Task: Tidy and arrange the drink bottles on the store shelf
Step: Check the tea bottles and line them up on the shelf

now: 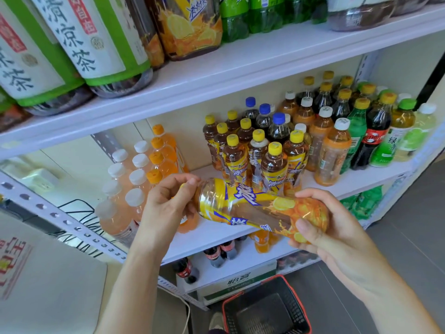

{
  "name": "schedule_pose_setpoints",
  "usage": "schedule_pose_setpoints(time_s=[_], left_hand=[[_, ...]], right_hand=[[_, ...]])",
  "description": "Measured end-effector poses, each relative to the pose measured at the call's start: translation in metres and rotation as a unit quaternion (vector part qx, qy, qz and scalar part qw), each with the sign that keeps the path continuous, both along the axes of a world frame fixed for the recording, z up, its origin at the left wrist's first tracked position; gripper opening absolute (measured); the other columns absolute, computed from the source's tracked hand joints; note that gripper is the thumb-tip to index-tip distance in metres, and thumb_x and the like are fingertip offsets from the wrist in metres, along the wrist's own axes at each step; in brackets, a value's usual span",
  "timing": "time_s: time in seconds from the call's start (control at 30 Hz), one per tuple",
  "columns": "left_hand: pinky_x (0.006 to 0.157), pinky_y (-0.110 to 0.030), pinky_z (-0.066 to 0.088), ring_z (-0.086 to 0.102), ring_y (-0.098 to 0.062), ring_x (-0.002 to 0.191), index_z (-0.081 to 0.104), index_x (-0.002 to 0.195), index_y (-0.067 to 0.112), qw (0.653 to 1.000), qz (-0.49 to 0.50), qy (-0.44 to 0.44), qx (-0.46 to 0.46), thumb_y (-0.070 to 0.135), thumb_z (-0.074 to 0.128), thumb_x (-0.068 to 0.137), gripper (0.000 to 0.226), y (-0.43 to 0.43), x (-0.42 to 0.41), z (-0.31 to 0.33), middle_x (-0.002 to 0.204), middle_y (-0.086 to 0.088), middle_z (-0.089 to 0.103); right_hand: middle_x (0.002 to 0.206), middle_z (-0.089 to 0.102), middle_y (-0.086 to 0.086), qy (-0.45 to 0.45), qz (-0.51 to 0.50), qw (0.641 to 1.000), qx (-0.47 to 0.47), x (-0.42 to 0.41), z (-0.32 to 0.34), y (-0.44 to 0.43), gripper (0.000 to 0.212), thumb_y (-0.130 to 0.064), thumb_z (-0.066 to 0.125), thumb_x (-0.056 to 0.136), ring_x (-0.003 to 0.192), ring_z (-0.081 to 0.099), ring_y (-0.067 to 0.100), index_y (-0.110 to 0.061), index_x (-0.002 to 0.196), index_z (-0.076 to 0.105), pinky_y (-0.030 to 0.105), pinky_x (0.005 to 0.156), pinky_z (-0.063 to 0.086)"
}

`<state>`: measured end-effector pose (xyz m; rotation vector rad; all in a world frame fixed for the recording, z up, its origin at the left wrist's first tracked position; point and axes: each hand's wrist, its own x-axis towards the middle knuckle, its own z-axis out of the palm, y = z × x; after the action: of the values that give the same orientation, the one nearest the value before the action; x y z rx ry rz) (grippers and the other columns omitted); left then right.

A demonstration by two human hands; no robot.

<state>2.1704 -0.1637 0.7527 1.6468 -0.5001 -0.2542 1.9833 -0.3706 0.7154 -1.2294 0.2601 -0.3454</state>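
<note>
White store shelving (pixel 240 68) fills the view, with stocked boards above, level with and below the hands. Both hands hold one tea bottle (pixel 252 208) with a yellow and orange label. It lies nearly on its side in the air, just in front of the middle shelf board (pixel 216 235). The left hand (pixel 166 203) curls its fingers and thumb round the neck and cap end. The right hand (pixel 320 227) wraps the base end, fingers over the top and thumb pressed on the near side.

Right behind the held bottle stands a tight cluster of yellow-capped tea bottles (pixel 274 165), which blocks that part of the board. To their left is a bare strip of board, then orange soda bottles (pixel 163 160) and pale pink bottles with white caps (pixel 120 208). Blue-capped bottles (pixel 278 127) stand farther back. To the right are a green bottle (pixel 356 136) and a cola bottle (pixel 375 138) among others. Large tea bottles (pixel 96 39) stand on the upper board. Below are small cola bottles (pixel 214 255), a cardboard box (pixel 238 283) and a red basket (pixel 225 307) on the floor.
</note>
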Motion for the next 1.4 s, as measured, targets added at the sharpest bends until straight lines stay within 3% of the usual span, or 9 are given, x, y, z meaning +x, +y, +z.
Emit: schedule_pose_setpoints(time_s=[0.2, 0.37, 0.47, 0.6, 0.77, 1.0, 1.13, 1.3, 1.4], left_hand=[[0.037, -0.015, 0.021, 0.027, -0.014, 0.039, 0.058, 0.066, 0.019, 0.986, -0.066, 0.088, 0.129, 0.054, 0.05, 0.092, 0.044, -0.003, 0.006, 0.004, 0.047, -0.004, 0.036], [0.038, -0.014, 0.021, 0.021, -0.014, 0.042, 0.065, 0.073, 0.021, 0.989, -0.086, 0.105, 0.066, 0.053, 0.058, 0.082, 0.034, -0.004, 0.011, 0.003, 0.05, -0.004, 0.031], [0.038, -0.016, 0.021, 0.029, -0.01, 0.043, 0.066, 0.087, 0.015, 0.992, -0.077, 0.097, 0.013, 0.048, 0.066, 0.076, 0.035, -0.007, 0.018, 0.0, 0.05, 0.001, 0.04], [0.039, -0.018, 0.022, 0.031, -0.01, 0.044, 0.064, 0.079, 0.022, 0.996, -0.063, 0.065, -0.009, 0.045, 0.07, 0.074, 0.025, -0.013, 0.027, 0.002, 0.052, 0.002, 0.041], [0.047, -0.013, 0.036, 0.043, -0.002, 0.049, 0.063, 0.091, 0.014, 0.988, -0.122, -0.064, 0.072, 0.035, 0.066, 0.086, 0.022, -0.015, 0.043, 0.019, 0.057, 0.013, 0.052], [0.063, -0.014, 0.045, 0.061, 0.002, 0.075, 0.06, 0.094, 0.04, 0.875, -0.128, -0.328, 0.333, 0.036, 0.066, 0.091, 0.008, -0.025, 0.065, 0.028, 0.078, 0.018, 0.066], [0.068, -0.027, 0.049, 0.067, -0.021, 0.085, 0.063, 0.111, 0.028, 0.83, -0.089, -0.348, 0.426, 0.036, 0.063, 0.093, 0.019, -0.034, 0.102, 0.019, 0.097, 0.0, 0.071], [0.067, -0.029, 0.037, 0.063, -0.032, 0.099, 0.06, 0.121, 0.018, 0.786, -0.017, -0.365, 0.499, 0.034, 0.062, 0.095, 0.03, -0.062, 0.152, -0.002, 0.107, -0.013, 0.07], [0.068, -0.034, 0.045, 0.063, -0.036, 0.1, 0.057, 0.123, 0.012, 0.731, 0.019, -0.384, 0.564, 0.034, 0.055, 0.098, 0.033, -0.08, 0.175, -0.008, 0.107, -0.016, 0.069]], right_hand=[[0.108, 0.065, 0.016, -0.036, -0.018, 0.999, -0.025, 0.004, -0.005, -0.003, 0.066, -0.039, 0.09, 0.063, 0.097, 0.065, 0.033, -0.019, 0.118, 0.058, 0.054, 0.089, 0.051], [0.111, 0.068, 0.01, -0.058, -0.033, 0.998, 0.011, 0.009, -0.013, -0.003, 0.054, -0.018, 0.08, 0.065, 0.104, 0.064, 0.036, -0.016, 0.114, 0.058, 0.06, 0.094, 0.045], [0.11, 0.068, 0.009, -0.065, -0.029, 0.997, 0.035, 0.015, -0.019, -0.006, 0.054, -0.015, 0.08, 0.064, 0.103, 0.064, 0.035, -0.015, 0.112, 0.057, 0.056, 0.09, 0.05], [0.112, 0.068, 0.012, -0.046, -0.013, 0.997, 0.068, 0.024, -0.029, -0.01, 0.057, -0.012, 0.084, 0.058, 0.099, 0.066, 0.035, -0.018, 0.109, 0.059, 0.048, 0.079, 0.058], [0.121, 0.066, -0.011, 0.083, 0.028, 0.987, -0.135, 0.041, -0.043, -0.004, 0.065, -0.006, 0.083, 0.072, 0.108, 0.066, 0.012, -0.042, 0.12, 0.059, 0.034, 0.094, 0.052], [0.124, 0.055, -0.023, 0.152, 0.002, 0.939, -0.309, 0.066, -0.042, -0.002, 0.042, -0.02, 0.068, 0.089, 0.111, 0.053, -0.009, -0.049, 0.114, 0.052, 0.019, 0.083, 0.048], [0.121, 0.058, -0.017, 0.133, -0.029, 0.926, -0.352, 0.079, -0.033, -0.013, 0.039, -0.018, 0.064, 0.091, 0.112, 0.055, 0.0, -0.043, 0.118, 0.054, 0.029, 0.087, 0.051], [0.115, 0.059, -0.017, 0.093, -0.049, 0.914, -0.392, 0.102, -0.027, -0.013, 0.039, -0.014, 0.064, 0.09, 0.108, 0.055, 0.0, -0.042, 0.116, 0.054, 0.005, 0.074, 0.042], [0.115, 0.059, -0.012, 0.076, -0.069, 0.891, -0.442, 0.119, -0.023, -0.011, 0.038, -0.012, 0.064, 0.09, 0.106, 0.056, 0.006, -0.031, 0.122, 0.057, 0.007, 0.077, 0.042]])
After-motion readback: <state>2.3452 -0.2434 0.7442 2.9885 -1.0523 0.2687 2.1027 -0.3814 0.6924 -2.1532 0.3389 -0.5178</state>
